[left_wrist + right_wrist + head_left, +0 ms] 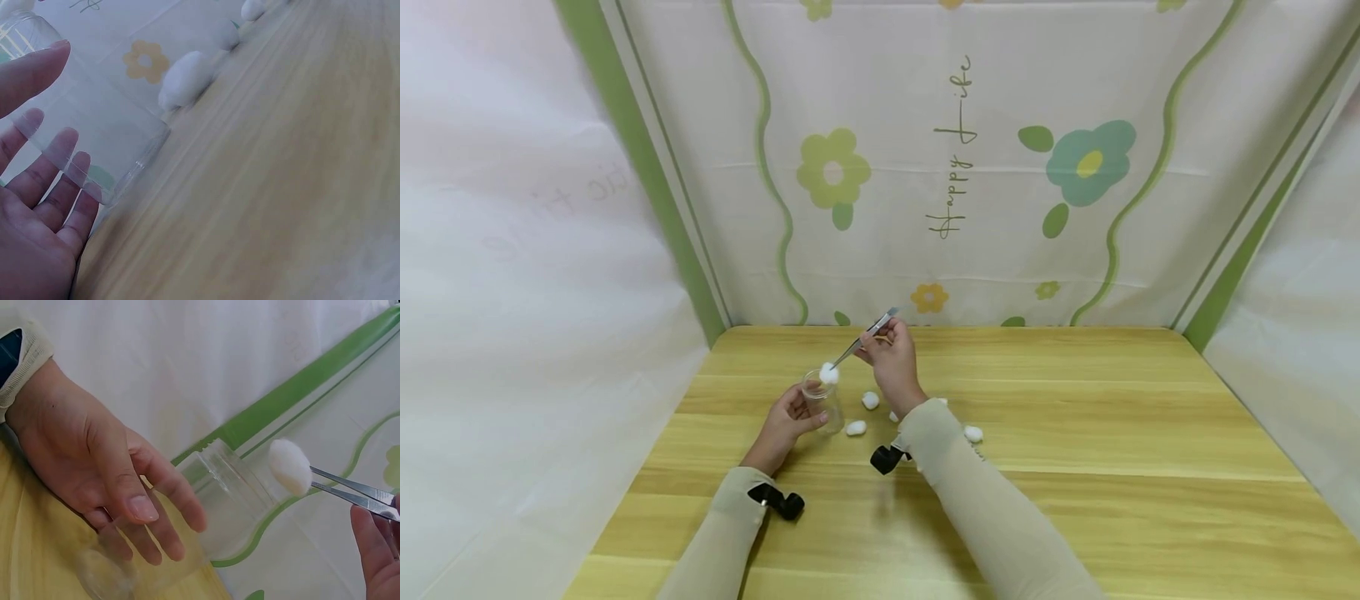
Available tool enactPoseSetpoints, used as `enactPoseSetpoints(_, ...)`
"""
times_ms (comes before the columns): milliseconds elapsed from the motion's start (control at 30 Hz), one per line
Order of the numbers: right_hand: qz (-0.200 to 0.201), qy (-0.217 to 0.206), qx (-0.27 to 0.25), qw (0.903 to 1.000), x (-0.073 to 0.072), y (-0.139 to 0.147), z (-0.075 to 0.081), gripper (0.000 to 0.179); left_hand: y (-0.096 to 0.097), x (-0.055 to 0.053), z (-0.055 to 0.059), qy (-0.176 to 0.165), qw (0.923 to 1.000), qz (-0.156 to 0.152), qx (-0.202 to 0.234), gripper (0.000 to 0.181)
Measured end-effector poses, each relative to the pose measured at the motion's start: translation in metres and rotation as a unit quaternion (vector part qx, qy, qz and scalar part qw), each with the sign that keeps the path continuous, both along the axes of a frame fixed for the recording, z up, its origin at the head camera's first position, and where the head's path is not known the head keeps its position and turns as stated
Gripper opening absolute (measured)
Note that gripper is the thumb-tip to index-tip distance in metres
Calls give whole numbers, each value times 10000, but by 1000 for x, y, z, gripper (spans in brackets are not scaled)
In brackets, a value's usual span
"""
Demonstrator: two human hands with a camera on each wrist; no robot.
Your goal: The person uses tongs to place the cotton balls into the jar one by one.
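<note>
A clear glass jar (pixel 827 411) stands on the wooden table, with my left hand (pixel 787 425) gripping its side; thumb and fingers wrap the glass in the left wrist view. My right hand (pixel 891 360) pinches metal tweezers (pixel 867 335). Between the tweezer tips is a white cotton ball (pixel 829 373), right over the jar's mouth in the head view. From the right wrist view, this cotton ball (pixel 290 466) appears just outside the jar's rim (pixel 240 475). The inside of the jar shows clear through the glass.
Loose cotton balls lie on the table (pixel 1075 500) right of the jar: one (pixel 856 427) close beside it, another (pixel 870 401) behind, one (pixel 973 433) beyond my right forearm. That forearm partly covers others. A flowered curtain (pixel 880 167) hangs along the table's back edge.
</note>
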State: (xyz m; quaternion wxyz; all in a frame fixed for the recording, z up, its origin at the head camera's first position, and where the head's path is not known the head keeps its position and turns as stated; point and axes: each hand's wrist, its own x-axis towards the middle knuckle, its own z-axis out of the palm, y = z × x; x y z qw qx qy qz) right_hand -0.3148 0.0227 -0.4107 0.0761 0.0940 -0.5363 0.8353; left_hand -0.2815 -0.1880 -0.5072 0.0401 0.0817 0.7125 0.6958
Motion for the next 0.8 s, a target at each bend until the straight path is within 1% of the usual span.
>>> enactPoseSetpoints(233, -23, 36, -5, 10000, 0, -7, -4, 23, 0, -1, -1, 33, 9999, -20, -116, 66)
enactPoseSetpoints(400, -63, 20, 31, 10000, 0, -11, -7, 22, -1, 0, 0, 82, 9999, -36, -73, 69)
enactPoseSetpoints(567, -136, 36, 7, 9999, 0, -14, -12, 21, -1, -2, -1, 30, 9999, -111, 38, 70)
enactPoseSetpoints(800, -170, 19, 46, 9998, 0, -16, -16, 20, -1, -2, 0, 33, 9999, -87, 50, 70)
